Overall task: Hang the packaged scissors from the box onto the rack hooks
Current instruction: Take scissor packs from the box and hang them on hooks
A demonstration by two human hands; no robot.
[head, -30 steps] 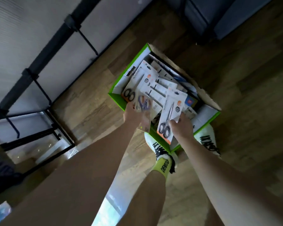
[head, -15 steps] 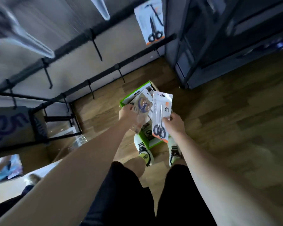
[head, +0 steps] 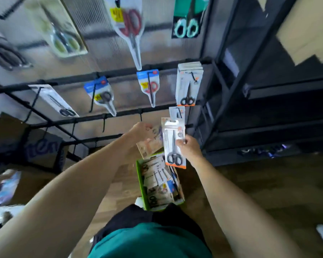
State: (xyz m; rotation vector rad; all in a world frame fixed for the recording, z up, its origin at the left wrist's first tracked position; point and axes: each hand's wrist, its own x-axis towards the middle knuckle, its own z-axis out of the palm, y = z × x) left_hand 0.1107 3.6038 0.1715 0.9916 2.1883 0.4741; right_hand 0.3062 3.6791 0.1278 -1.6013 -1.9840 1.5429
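Now the right hand (head: 189,148) pinches a pack (head: 173,144) above the box (head: 141,183), just below the rack (head: 119,116); the left hand (head: 141,132) grips blurred packs. Best line its hole with a hook, then slide on.

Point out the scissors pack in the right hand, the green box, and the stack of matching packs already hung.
scissors pack (head: 173,144): head view, card middle.
green box (head: 141,185): head view, left wall.
hung stack (head: 188,86): head view, front card.

Green box (head: 140,180), orange-edged white scissors pack (head: 173,144)
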